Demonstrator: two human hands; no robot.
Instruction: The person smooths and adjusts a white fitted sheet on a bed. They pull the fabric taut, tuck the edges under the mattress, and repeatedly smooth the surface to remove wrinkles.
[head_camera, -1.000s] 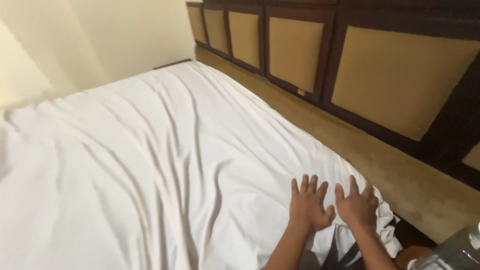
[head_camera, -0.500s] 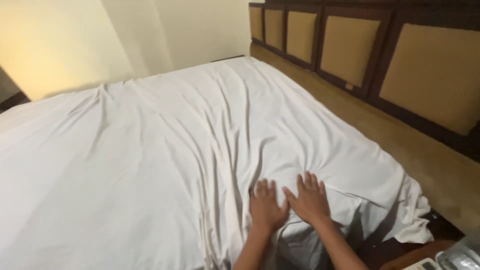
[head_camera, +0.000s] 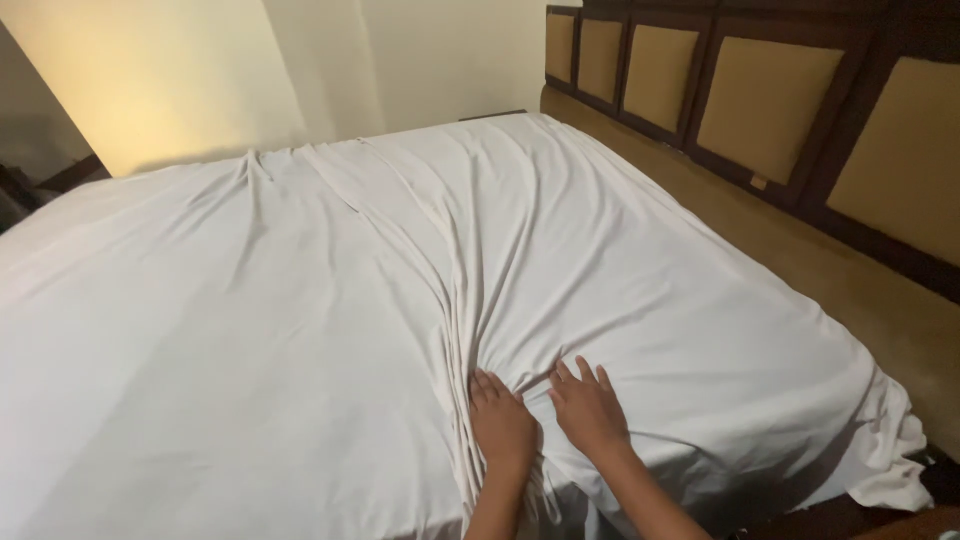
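Two bare hands press flat on a white bed sheet (head_camera: 300, 300) near the bed's near edge. The left hand (head_camera: 502, 425) and right hand (head_camera: 590, 410) lie side by side, just apart, palms down, fingers spread and gripping nothing. Between and ahead of them, the fabric gathers into a long ridge of folds (head_camera: 450, 270) running up the bed toward the far wall (head_camera: 300, 70). To the left the sheet lies broad and fairly smooth. To the right it ends short of a bare tan strip of mattress (head_camera: 800, 260) below a dark wooden headboard with padded tan panels (head_camera: 765, 100); its loose corner (head_camera: 895, 450) hangs crumpled at the lower right.
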